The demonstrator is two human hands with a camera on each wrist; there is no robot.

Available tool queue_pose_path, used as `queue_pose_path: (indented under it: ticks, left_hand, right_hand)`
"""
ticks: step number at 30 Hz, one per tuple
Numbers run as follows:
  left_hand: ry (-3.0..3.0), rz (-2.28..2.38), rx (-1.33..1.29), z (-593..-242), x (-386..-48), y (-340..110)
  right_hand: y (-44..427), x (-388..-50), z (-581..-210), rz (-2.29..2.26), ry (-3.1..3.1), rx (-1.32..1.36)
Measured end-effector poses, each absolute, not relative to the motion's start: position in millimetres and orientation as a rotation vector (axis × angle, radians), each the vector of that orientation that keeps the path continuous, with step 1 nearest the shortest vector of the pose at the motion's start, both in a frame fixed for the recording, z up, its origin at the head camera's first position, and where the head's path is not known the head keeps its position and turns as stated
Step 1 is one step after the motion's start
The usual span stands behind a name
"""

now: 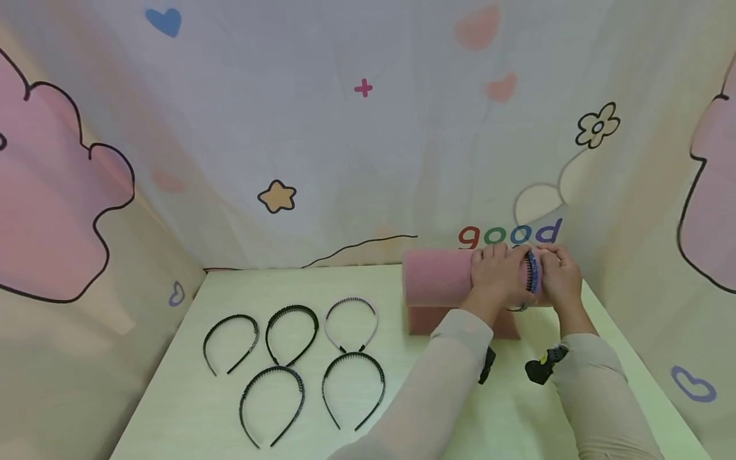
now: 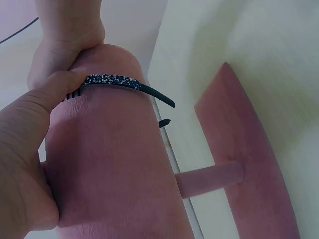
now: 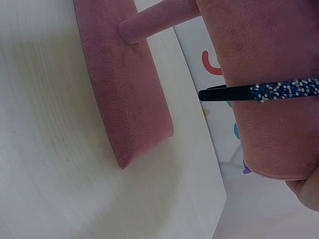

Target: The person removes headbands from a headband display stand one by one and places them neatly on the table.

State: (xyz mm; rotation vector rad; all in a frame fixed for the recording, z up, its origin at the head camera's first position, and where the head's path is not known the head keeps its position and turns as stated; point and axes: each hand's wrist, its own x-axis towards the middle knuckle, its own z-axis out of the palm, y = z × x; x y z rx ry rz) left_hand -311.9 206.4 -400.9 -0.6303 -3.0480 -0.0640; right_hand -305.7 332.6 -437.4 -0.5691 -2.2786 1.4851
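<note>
A pink plush headband stand point(image 1: 437, 278), a horizontal roll on a post over a flat base point(image 1: 422, 321), stands at the table's right back. Round the roll near its right end sits a dark toothed headband point(image 1: 533, 271) covered in blue and silver glitter; its tips hang free below. The left hand point(image 1: 499, 276) lies over the roll left of this headband, fingers curved across the top. In the left wrist view the left thumb point(image 2: 65, 85) touches the headband's edge. At the roll's right end, the right hand point(image 1: 563, 278) grips it beside the headband; some fingers are hidden.
Several headbands lie on the pale table point(image 1: 172, 409) at the left: black ones point(image 1: 241, 409) point(image 1: 293, 308) and a light one point(image 1: 326, 326). A printed cloth point(image 1: 345, 147) hangs behind and at both sides. The stand's base reaches toward the person below the roll.
</note>
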Motion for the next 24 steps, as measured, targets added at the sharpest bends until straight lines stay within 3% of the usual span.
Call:
queue_pose_path:
  ticks: [7, 16, 24]
  left_hand:
    - [-3.01, 0.003, -0.642, -409.8, -311.3, 200.0]
    - [-2.961, -0.029, -0.608, -410.2, -312.1, 179.3]
    - [-2.952, -0.103, -0.586, -411.4, -313.3, 161.4]
  right_hand:
    - [331.9, -303.7, -440.9, 1.526, -2.253, -0.568]
    - [337.8, -300.0, -435.7, 1.557, -2.364, -0.344]
    - [334.1, -303.1, -438.2, 1.555, -2.291, -0.395]
